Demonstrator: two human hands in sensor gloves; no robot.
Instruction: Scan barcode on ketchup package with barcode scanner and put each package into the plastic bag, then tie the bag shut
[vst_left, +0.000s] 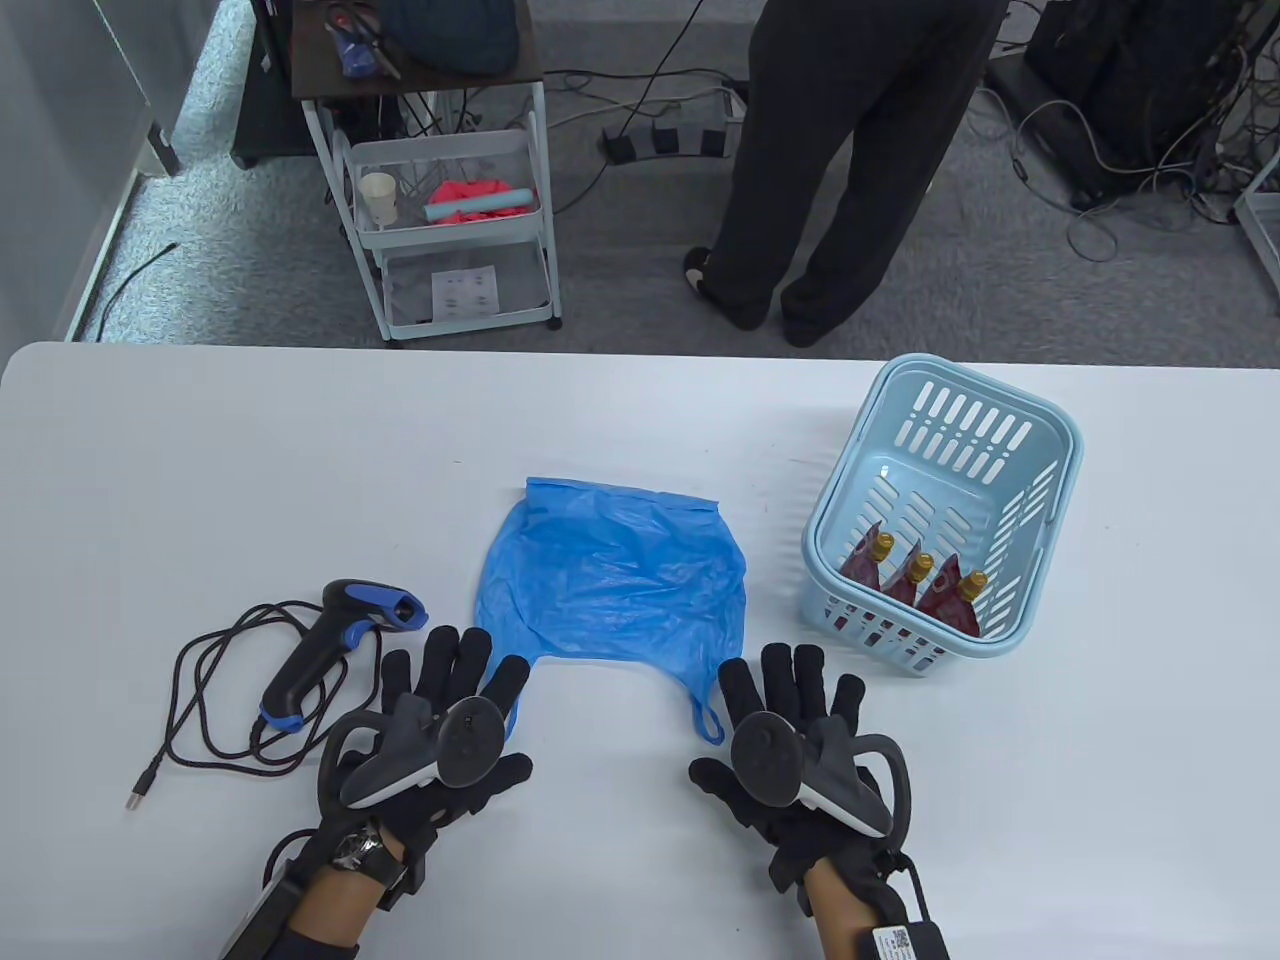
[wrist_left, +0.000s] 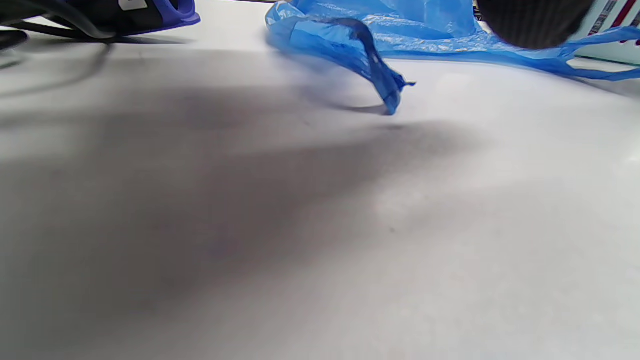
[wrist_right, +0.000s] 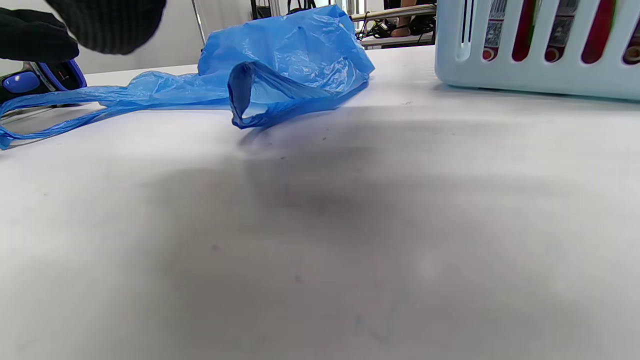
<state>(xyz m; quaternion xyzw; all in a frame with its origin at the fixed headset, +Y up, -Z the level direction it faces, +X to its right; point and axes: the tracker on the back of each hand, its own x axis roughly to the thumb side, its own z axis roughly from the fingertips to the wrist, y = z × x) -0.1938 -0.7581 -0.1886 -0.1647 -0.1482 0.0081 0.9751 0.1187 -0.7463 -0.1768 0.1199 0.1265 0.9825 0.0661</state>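
A blue plastic bag (vst_left: 615, 580) lies flat mid-table, its handles toward me; it also shows as the bag (wrist_left: 380, 30) and the bag (wrist_right: 295, 65) in the wrist views. Three red ketchup packages (vst_left: 915, 585) with gold caps lie in a light blue basket (vst_left: 1040, 480) at the right. A black and blue barcode scanner (vst_left: 335, 640) with a coiled cable lies at the left. My left hand (vst_left: 455, 670) rests flat beside the scanner, fingers straight, holding nothing. My right hand (vst_left: 795, 685) lies flat by the bag's right handle, also holding nothing.
The scanner's cable (vst_left: 215, 700) loops over the table at the left. The basket wall (wrist_right: 540, 75) stands close at the right in the right wrist view. Beyond the table's far edge, a person (vst_left: 840, 160) stands on the floor, with a shelf cart (vst_left: 450, 200) to their left.
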